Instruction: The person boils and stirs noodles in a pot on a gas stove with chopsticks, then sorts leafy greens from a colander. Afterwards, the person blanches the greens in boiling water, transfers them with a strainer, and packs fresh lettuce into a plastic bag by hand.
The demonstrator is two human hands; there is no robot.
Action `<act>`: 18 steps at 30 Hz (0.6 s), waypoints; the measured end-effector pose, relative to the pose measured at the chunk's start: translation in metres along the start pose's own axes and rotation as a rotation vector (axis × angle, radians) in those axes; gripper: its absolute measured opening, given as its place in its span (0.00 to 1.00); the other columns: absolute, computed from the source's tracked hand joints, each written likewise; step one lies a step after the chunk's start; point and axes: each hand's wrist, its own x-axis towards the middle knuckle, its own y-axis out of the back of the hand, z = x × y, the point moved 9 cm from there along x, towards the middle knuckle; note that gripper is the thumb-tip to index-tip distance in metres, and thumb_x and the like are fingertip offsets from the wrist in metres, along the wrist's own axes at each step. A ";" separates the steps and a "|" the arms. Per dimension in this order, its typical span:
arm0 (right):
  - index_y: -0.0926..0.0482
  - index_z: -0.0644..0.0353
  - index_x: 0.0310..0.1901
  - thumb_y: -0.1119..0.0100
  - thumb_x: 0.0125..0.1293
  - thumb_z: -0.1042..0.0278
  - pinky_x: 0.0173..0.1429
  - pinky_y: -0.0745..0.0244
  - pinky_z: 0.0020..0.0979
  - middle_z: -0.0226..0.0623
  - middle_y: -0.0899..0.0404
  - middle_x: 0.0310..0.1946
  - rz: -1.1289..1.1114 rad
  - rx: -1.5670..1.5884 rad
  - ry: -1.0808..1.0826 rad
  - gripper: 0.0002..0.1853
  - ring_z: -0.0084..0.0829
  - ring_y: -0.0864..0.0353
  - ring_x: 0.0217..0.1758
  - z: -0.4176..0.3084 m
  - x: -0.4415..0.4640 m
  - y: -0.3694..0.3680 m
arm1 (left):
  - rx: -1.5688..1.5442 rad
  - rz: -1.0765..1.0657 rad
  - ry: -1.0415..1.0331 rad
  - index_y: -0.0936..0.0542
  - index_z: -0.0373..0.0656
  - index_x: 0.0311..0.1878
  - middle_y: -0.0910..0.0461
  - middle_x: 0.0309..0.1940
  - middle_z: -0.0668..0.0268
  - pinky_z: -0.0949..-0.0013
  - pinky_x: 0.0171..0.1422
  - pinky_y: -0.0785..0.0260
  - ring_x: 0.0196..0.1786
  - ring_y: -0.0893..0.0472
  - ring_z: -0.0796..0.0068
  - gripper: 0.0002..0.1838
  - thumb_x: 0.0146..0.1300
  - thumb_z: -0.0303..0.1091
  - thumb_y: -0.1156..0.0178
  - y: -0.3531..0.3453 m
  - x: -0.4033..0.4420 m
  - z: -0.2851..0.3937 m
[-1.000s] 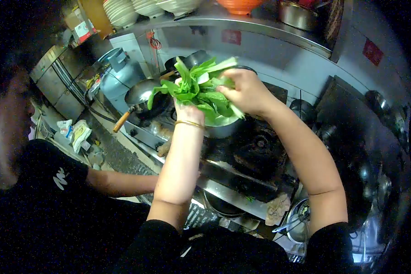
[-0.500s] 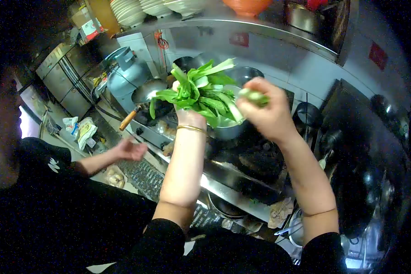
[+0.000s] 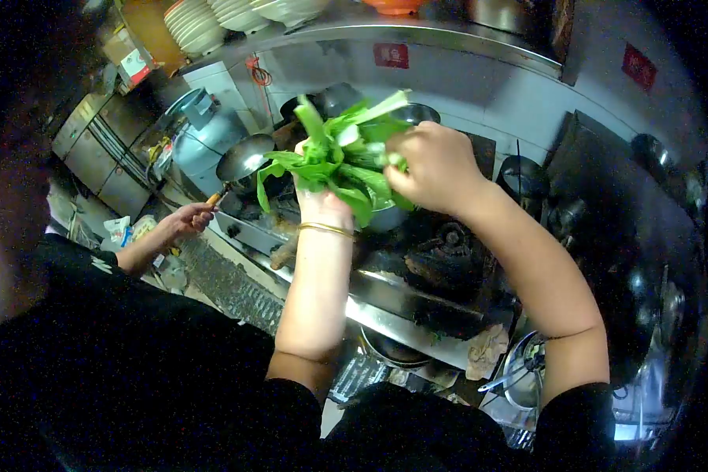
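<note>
My left hand point(image 3: 322, 200), with a gold bangle at the wrist, holds up a bunch of leafy greens point(image 3: 346, 153) over the stove. The leaves hide most of its fingers. My right hand point(image 3: 432, 165) is closed on the right side of the same bunch, its fingers pinching green stems. Below the greens, a pot point(image 3: 387, 219) shows only in part, on the black stove top point(image 3: 417, 267).
A co-worker's hand point(image 3: 193, 219) at the left grips the wooden handle of a wok point(image 3: 245, 161). Behind it stands a blue gas cylinder point(image 3: 208, 138). Bowls point(image 3: 195, 27) line the shelf above. A metal container with utensils point(image 3: 523, 374) is at lower right.
My right hand moved away to the right with a piece of greens, then came back to the bunch. The co-worker's hand moved left and took hold of the wok's handle.
</note>
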 end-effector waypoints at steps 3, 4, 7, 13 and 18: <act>0.19 0.61 0.32 0.41 0.53 0.61 0.34 0.25 0.32 0.40 0.19 0.26 -0.100 0.907 -0.304 0.12 0.32 0.20 0.27 0.026 0.000 -0.022 | 0.064 -0.069 0.030 0.25 0.45 0.49 0.23 0.44 0.61 0.54 0.51 0.27 0.44 0.22 0.59 0.23 0.63 0.55 0.51 -0.004 -0.008 -0.005; 0.20 0.63 0.32 0.40 0.54 0.63 0.34 0.26 0.29 0.35 0.19 0.25 -0.119 1.236 -0.399 0.11 0.26 0.21 0.26 0.025 -0.002 -0.031 | -0.015 -0.096 0.034 0.25 0.46 0.50 0.23 0.45 0.61 0.55 0.51 0.27 0.44 0.22 0.59 0.25 0.63 0.56 0.52 -0.002 -0.005 -0.008; 0.21 0.64 0.35 0.39 0.57 0.68 0.36 0.28 0.23 0.30 0.20 0.29 -0.077 1.462 -0.432 0.09 0.18 0.24 0.31 0.018 -0.005 -0.036 | 0.096 -0.152 -0.001 0.27 0.46 0.51 0.24 0.44 0.61 0.58 0.47 0.25 0.44 0.22 0.59 0.24 0.63 0.55 0.52 -0.007 -0.012 -0.004; 0.24 0.61 0.38 0.38 0.49 0.65 0.44 0.25 0.40 0.49 0.22 0.32 0.034 0.739 -0.165 0.14 0.48 0.20 0.37 0.018 -0.013 -0.018 | 0.272 0.024 -0.076 0.24 0.45 0.48 0.22 0.43 0.62 0.58 0.48 0.26 0.44 0.22 0.62 0.22 0.61 0.53 0.49 -0.002 0.003 0.007; 0.24 0.59 0.38 0.40 0.50 0.68 0.40 0.25 0.44 0.48 0.21 0.33 0.215 0.345 -0.099 0.12 0.49 0.21 0.37 0.034 -0.007 -0.004 | 0.190 -0.084 0.024 0.24 0.48 0.48 0.23 0.42 0.65 0.59 0.46 0.26 0.43 0.22 0.64 0.22 0.62 0.55 0.50 -0.005 0.023 -0.005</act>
